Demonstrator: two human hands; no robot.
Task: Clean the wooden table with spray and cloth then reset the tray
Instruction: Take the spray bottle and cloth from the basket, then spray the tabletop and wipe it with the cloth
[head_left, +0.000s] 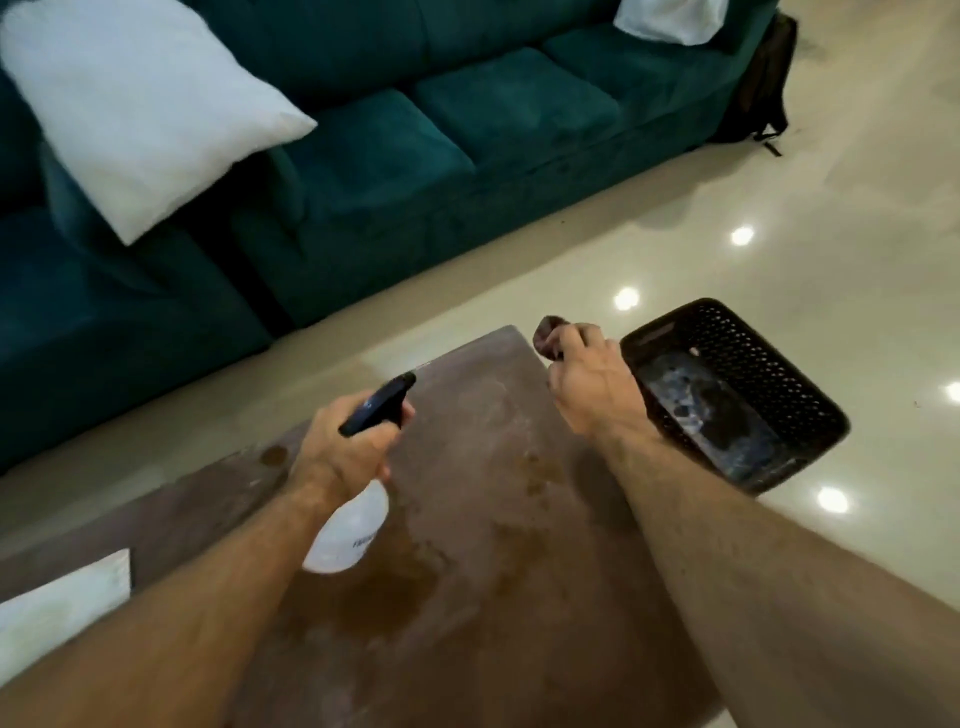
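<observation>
The left hand (340, 447) is wrapped around the neck of a spray bottle (348, 530), a finger on the dark trigger head, whose nozzle points toward the far edge of the wooden table (467, 597). The bottle's white body hangs below the fist, over the left middle of the tabletop. The right hand (592, 384) is clenched around a small dark bunched thing (549, 335), perhaps a cloth, though it is too blurred to tell; it is held above the table's far right corner. Darker wet patches spread across the middle of the brown tabletop, and one round damp spot sits near its left edge. Just to the right of the table, a dark perforated basket (753, 353) with a glossy bottom stands on the shiny pale floor (779, 208). A white sheet or cloth (62, 603) lies at the table's near left corner. On the far side stands a teal sofa (415, 130) with a white cushion (140, 109) leaning on it at the left
</observation>
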